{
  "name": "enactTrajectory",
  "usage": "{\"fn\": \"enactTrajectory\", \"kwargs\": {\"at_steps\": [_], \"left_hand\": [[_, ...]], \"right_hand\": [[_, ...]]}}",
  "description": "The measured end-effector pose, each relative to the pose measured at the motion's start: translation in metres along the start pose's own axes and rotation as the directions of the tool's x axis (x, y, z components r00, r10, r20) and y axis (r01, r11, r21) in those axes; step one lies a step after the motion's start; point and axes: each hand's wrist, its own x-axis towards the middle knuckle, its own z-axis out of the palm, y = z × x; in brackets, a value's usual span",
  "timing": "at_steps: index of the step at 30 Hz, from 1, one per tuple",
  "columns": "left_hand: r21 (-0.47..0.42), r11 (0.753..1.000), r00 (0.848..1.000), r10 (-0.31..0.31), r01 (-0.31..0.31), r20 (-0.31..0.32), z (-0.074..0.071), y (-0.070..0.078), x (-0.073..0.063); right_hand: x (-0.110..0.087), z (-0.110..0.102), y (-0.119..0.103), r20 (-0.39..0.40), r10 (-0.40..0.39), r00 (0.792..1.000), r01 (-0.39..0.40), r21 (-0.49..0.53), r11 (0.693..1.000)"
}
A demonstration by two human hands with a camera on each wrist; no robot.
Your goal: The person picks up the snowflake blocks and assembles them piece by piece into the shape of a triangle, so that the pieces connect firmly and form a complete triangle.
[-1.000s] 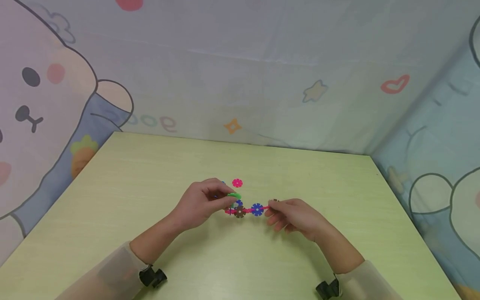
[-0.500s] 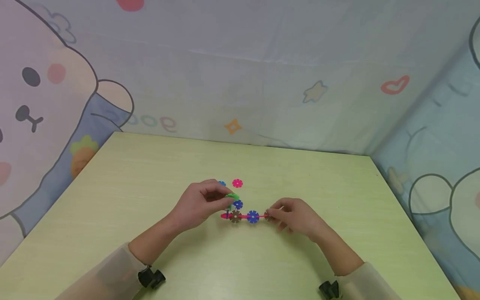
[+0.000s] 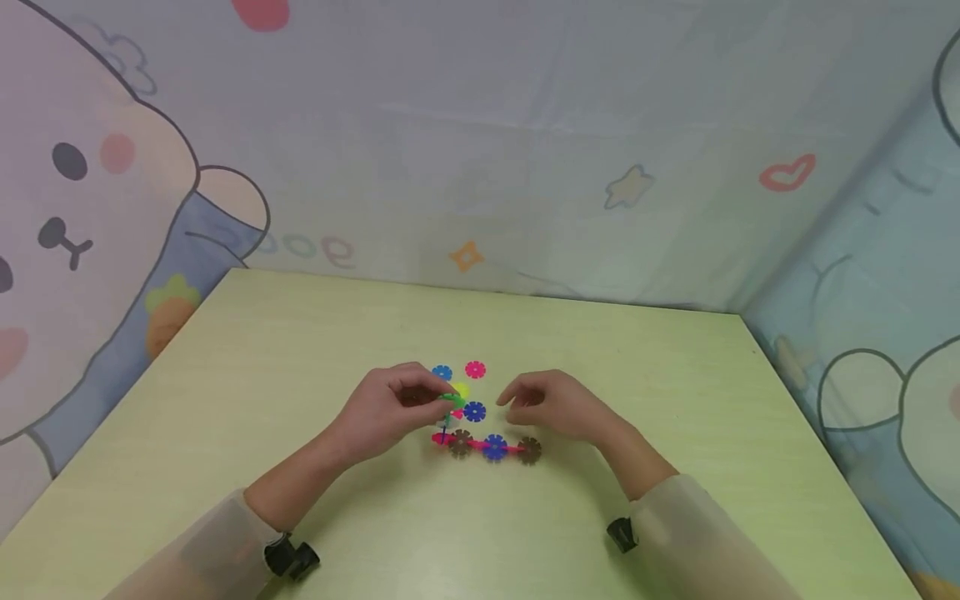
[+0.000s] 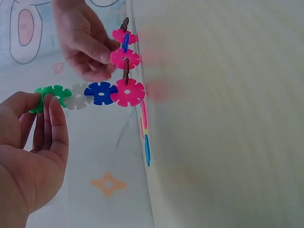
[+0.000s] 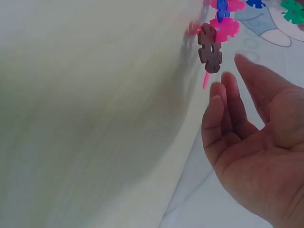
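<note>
My left hand (image 3: 390,412) pinches a green snowflake disc (image 4: 58,95) at the upper end of an L-shaped chain of interlocked plastic discs. Below the green, a white disc (image 4: 78,96) and a blue disc (image 4: 101,93) lead to a pink corner disc (image 4: 128,92). From that corner, brown, pink and blue discs run rightward to a brown end disc (image 3: 529,451). My right hand (image 3: 558,407) holds nothing; its fingers are loosely bent, above the brown end and right of a loose dark blue disc (image 3: 475,412). In the right wrist view its fingertips are apart from the brown disc (image 5: 210,49).
Loose discs lie behind the chain on the pale wooden table (image 3: 637,358): a light blue disc (image 3: 442,373), a pink disc (image 3: 475,369) and a yellow disc (image 3: 461,390), partly covered by the left hand. A printed cloth (image 3: 525,167) hangs behind the table's back edge.
The right hand has let go of the chain's brown end and moved up and left. The chain's row has swung lower, while the left hand keeps its pinch, shifting slightly left.
</note>
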Motion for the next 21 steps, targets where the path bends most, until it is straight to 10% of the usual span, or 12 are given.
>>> {"fn": "enactTrajectory", "kwargs": {"at_steps": [12,21], "left_hand": [[-0.002,1.000,1.000,0.021,-0.021,-0.003,0.001,-0.003,-0.003],[0.008,0.999,0.999,0.044,-0.044,-0.002,0.001,-0.002,-0.001]], "right_hand": [[0.048,0.027,-0.015,0.077,0.112,0.991,-0.101,-0.130,0.986],[0.028,0.021,-0.016,-0.079,0.102,0.992,-0.108,-0.070,0.992]]}}
